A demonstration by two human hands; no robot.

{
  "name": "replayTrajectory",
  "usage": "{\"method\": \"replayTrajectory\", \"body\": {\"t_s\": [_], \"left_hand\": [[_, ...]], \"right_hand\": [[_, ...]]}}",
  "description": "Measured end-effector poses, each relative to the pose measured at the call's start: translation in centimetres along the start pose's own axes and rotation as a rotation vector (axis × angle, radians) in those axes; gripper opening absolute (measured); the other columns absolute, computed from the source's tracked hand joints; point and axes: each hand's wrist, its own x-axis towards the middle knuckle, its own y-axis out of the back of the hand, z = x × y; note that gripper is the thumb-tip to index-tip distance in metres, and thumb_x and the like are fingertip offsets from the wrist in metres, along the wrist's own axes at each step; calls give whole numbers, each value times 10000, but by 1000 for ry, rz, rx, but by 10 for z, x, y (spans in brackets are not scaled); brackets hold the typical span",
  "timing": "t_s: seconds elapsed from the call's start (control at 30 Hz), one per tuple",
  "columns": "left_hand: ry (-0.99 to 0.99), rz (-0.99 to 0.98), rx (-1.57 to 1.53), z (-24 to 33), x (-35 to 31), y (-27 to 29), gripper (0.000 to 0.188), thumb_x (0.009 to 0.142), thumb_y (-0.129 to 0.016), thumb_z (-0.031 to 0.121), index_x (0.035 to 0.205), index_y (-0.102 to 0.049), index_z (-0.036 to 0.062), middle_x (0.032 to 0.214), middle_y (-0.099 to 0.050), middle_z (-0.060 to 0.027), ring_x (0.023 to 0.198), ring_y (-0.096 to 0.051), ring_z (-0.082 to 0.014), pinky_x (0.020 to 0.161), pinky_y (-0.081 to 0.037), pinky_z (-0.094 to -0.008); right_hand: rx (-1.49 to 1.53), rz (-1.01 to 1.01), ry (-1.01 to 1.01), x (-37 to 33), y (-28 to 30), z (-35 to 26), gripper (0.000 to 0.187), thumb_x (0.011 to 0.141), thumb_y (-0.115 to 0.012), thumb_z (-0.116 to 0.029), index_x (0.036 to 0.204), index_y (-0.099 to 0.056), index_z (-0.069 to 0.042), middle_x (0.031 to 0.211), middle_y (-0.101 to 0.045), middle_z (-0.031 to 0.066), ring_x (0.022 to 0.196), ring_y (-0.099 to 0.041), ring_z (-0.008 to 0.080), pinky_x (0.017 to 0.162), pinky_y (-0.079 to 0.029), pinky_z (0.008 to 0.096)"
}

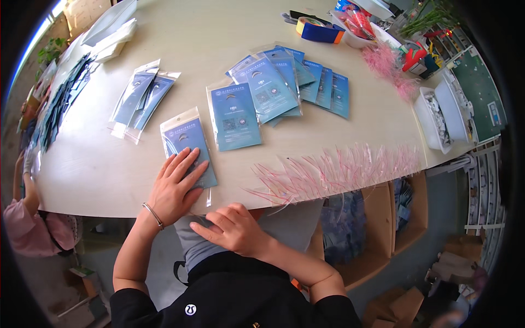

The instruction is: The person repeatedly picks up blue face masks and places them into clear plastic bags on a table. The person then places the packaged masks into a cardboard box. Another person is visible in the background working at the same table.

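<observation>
My left hand (pixel 178 177) lies with fingers stretched flat over a blue printed card in a clear plastic bag (pixel 182 133), pressing it to the table. The bag's clear lower end points toward me, close to the table's front edge. Just off that edge is my right hand (pixel 235 229), its fingers curled in toward the thumb; anything thin between them is too faint to make out. To the right of the held bag lies another bagged blue card (pixel 234 117), beside an overlapping pile of similar cards (pixel 268 87). Two more bagged cards (pixel 143 98) rest farther left.
Pink-and-clear thin strands (pixel 339 172) line the table's front edge at right. A tape roll in a blue dispenser (pixel 320 30), white bins (pixel 435 117) and red packets (pixel 358 24) stand around the far right. Clear bags (pixel 112 41) are stacked far left. Another person (pixel 41 232) sits at left. Cardboard boxes (pixel 377 218) stand below.
</observation>
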Motion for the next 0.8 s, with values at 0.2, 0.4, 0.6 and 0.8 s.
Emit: {"method": "replayTrajectory", "body": {"t_s": [0.2,0.4,0.6,0.8], "left_hand": [[-15,18,-18,1,4,-4,616,808,-693,110,1405,-547,88,1533,-422,-157,1434,-363,-363,1185,-276,-493],[48,7,16,2,-4,-3,606,804,-665,87,1398,-551,64,1542,-411,-165,1445,-347,-370,1202,-243,-504],[23,5,-5,1,1,-6,600,802,-644,75,1394,-550,50,1540,-410,-176,1450,-337,-379,1205,-232,-510],[32,7,-12,1,0,-5,598,804,-643,81,1394,-550,48,1541,-410,-173,1450,-337,-377,1207,-233,-505]], "right_hand": [[456,134,-73,6,0,-7,161,746,-726,-50,879,-645,-11,877,-608,67,849,-605,236,772,-490,368],[251,854,-687,-28,133,65,58,860,-707,37,913,-693,20,892,-704,87,813,-653,158,720,-538,319],[-494,1268,-883,-198,316,216,147,917,-682,-58,975,-722,72,945,-733,93,849,-650,131,802,-521,281],[-824,740,-1013,-257,351,258,116,873,-698,-88,952,-769,-44,997,-698,83,951,-638,245,882,-503,350]]}}
